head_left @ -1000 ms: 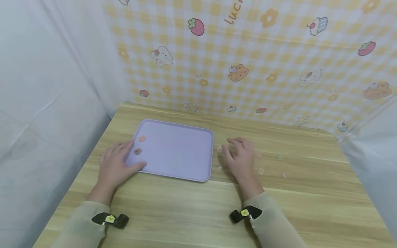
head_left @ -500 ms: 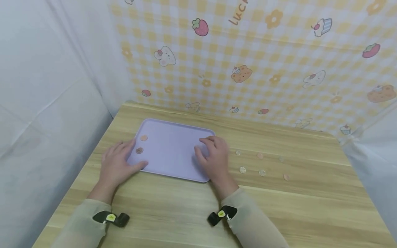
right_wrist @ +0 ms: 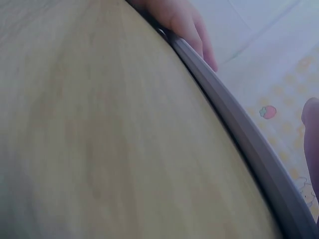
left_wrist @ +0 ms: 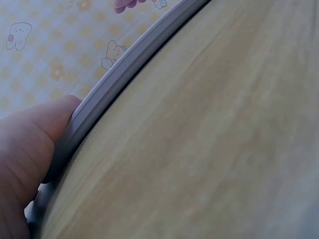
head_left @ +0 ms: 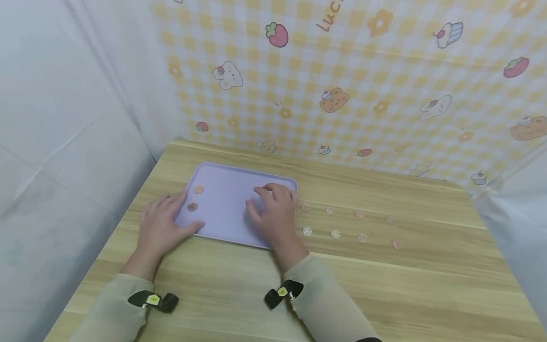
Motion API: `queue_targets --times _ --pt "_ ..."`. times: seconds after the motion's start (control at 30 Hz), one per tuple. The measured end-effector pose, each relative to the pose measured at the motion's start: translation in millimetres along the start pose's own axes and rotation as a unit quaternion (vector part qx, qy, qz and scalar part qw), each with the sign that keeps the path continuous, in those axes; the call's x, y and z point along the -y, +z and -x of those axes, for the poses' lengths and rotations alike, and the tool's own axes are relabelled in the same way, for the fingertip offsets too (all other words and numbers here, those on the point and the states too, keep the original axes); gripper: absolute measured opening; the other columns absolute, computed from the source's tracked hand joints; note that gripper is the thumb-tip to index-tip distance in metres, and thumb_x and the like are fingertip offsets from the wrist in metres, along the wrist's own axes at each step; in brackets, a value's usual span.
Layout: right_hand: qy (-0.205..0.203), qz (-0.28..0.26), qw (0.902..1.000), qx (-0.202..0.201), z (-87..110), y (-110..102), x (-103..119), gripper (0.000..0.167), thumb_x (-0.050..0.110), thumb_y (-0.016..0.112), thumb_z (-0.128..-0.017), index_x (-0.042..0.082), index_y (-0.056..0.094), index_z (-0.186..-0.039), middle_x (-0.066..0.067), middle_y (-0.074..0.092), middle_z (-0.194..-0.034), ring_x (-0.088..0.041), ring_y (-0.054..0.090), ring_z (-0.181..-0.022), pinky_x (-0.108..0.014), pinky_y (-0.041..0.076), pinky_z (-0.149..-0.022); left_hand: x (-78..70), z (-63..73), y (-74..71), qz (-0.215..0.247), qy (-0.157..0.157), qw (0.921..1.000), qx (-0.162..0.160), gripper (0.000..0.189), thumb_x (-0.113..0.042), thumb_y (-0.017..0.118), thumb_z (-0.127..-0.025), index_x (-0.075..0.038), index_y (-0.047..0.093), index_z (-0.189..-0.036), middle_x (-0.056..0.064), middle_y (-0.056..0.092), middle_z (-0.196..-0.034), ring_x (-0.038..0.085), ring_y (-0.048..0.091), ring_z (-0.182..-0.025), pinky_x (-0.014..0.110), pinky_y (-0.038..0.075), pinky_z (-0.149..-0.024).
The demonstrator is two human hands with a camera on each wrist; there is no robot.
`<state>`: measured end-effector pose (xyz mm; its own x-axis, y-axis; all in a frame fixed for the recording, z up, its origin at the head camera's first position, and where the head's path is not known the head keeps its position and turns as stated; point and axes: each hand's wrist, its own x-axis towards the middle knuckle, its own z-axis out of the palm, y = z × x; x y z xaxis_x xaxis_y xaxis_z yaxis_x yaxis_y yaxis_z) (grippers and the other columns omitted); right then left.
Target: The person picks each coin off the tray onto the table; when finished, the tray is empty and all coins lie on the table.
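A shallow lilac tray [head_left: 231,223] lies on the left part of the table. My left hand [head_left: 160,225] holds its near left corner, thumb over the front rim and fingers along the left side; the left wrist view shows the thumb [left_wrist: 40,124] against the rim. Two copper-coloured coins, an upper coin [head_left: 198,189] and a lower coin [head_left: 193,207], lie in the tray near that hand. Over the tray's right half hovers my right hand [head_left: 275,211], thumb and forefinger bent and apart, with nothing visible between them.
Right of the tray, several coins lie in two rows on the wooden table [head_left: 239,294], among them a silver coin [head_left: 335,234] and a copper coin [head_left: 396,244]. A checked yellow cloth [head_left: 299,71] hangs behind, a white cloth [head_left: 72,166] at the left.
My right hand has moved left, from among the coins on the table to above the tray, uncovering coins that it hid. The left hand and the tray's two coins have stayed put.
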<state>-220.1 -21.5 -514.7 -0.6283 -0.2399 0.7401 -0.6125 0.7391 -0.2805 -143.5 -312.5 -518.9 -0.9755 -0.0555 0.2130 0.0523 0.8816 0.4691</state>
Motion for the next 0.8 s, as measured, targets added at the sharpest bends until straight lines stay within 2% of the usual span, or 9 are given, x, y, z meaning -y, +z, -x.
queue_targets --times 0.5,0.7,0.8 --pt "-0.024 -0.019 0.9984 0.048 -6.3 36.6 56.2 0.032 0.043 0.085 -0.083 0.02 0.082 -0.105 0.001 0.07 -0.11 -0.024 0.062 -0.109 -0.05 0.045 -0.094 6.6 -2.8 -1.7 -0.002 -0.003 1.0 -0.004 0.1 -0.061 0.083 -0.082 -0.005 0.051 -0.158 0.028 0.055 -0.152 0.053 0.038 -0.146 0.076 0.02 -0.117" --pt "-0.036 -0.046 0.9967 0.056 -7.2 53.0 68.5 0.031 0.042 0.085 -0.082 0.02 0.082 -0.103 0.001 0.07 -0.11 -0.023 0.063 -0.108 -0.047 0.046 -0.093 7.1 -5.6 3.4 -0.002 0.004 0.9998 -0.017 0.097 -0.059 0.084 -0.081 -0.005 0.054 -0.156 0.022 0.057 -0.154 0.05 0.04 -0.146 0.077 0.023 -0.114" --pt "-0.027 -0.058 0.9945 0.083 -10.2 61.8 74.6 0.03 0.04 0.086 -0.082 0.02 0.083 -0.105 0.002 0.071 -0.109 -0.022 0.064 -0.107 -0.044 0.049 -0.09 7.2 -6.9 3.6 -0.001 0.004 0.9998 -0.017 0.097 -0.058 0.083 -0.081 -0.005 0.053 -0.156 0.021 0.056 -0.155 0.05 0.04 -0.147 0.076 0.022 -0.116"
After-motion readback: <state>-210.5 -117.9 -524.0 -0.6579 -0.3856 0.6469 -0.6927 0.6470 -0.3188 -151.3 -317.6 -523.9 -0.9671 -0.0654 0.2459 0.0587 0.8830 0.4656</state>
